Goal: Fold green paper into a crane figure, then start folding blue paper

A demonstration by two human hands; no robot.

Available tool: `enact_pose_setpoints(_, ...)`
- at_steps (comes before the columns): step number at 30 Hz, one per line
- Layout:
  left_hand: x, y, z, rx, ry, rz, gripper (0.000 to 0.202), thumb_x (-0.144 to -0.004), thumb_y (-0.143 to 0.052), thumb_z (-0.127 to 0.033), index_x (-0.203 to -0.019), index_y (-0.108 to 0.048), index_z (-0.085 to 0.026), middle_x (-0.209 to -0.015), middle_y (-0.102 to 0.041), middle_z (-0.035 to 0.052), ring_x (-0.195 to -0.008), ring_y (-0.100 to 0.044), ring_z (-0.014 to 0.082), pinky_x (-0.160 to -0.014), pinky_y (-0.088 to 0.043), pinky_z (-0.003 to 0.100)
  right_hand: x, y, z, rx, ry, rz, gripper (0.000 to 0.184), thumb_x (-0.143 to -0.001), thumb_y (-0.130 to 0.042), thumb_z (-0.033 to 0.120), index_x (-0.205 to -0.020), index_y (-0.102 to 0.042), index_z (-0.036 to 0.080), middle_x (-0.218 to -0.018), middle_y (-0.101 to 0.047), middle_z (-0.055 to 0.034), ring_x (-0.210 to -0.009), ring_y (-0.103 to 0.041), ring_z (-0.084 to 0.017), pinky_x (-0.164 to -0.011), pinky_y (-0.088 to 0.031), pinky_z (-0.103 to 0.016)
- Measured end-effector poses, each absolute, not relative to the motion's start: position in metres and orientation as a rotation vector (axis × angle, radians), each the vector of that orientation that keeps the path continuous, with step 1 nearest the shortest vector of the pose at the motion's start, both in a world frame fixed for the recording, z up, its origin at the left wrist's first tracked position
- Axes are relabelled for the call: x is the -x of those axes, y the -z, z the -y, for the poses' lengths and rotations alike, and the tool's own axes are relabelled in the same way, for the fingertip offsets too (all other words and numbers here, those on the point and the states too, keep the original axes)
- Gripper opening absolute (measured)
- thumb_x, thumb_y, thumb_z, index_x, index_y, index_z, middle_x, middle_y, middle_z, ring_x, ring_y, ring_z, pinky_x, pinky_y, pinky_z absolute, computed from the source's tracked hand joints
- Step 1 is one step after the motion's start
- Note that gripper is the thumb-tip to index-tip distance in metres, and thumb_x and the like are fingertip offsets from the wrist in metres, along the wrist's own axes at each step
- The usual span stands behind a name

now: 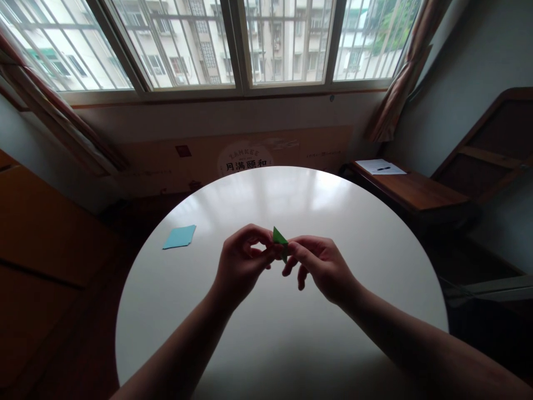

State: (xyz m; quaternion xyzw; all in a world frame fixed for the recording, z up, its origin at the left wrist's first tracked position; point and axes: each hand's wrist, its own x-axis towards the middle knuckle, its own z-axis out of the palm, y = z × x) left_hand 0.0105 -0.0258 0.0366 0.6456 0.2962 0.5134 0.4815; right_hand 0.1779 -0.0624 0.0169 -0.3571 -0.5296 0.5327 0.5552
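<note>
Centrally, I am pinching a folded green paper (280, 236) with left hand (240, 259) and right hand (323, 258) above the round white tabletop (375, 250), room stretching either side toward its curved edge, blue paper (179, 237) lying near the left rim.

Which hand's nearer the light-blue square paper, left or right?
Left. The left hand is to the right of the light-blue square paper, with bare tabletop between; the right hand is farther right, beyond the folded green paper.
</note>
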Motion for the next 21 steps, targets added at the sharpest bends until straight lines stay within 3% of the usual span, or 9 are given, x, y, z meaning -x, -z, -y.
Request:
enact_pose_setpoints(7, -0.0105, -0.0329, 0.0258, -1.783, -1.256, -0.783, 0.02, -0.073, -0.083, -0.016, -0.081, -0.064, -0.017, -0.078, -0.067, 0.0014, -0.069, -0.064, 0.015, -0.052, -0.055, 0.022, -0.1774, -0.0117, 0.0581, 0.916, -1.368, 1.132, 0.033, -0.084, -0.073, 0.048, -0.085, -0.076, 0.015, -0.073, -0.071, -0.0064, -0.063, -0.07, -0.018, -0.034, -0.044, -0.016)
enact_pose_setpoints(12, -0.0103, -0.0334, 0.0235, -1.663, -1.197, -0.82, 0.027, -0.074, -0.081, -0.019, -0.095, -0.065, -0.018, -0.091, -0.068, 0.0041, -0.072, -0.064, 0.0162, -0.046, -0.055, 0.021, -0.1777, -0.0136, 0.058, 0.918, -1.462, 0.969, 0.035, -0.085, -0.071, 0.05, -0.088, -0.077, 0.016, -0.081, -0.073, -0.0076, -0.065, -0.071, -0.017, -0.034, -0.041, -0.015)
enact_pose_setpoints(21, -0.0119, -0.0322, 0.0218, -1.475, -1.138, -0.808, 0.019, -0.076, -0.078, -0.018, -0.09, -0.066, -0.017, -0.078, -0.069, 0.0018, -0.069, -0.065, 0.016, -0.043, -0.052, 0.018, -0.1772, -0.0136, 0.0593, 0.9, -1.48, 0.94, 0.033, -0.086, -0.072, 0.049, -0.09, -0.078, 0.017, -0.087, -0.074, -0.0078, -0.064, -0.07, -0.015, -0.035, -0.041, -0.014)
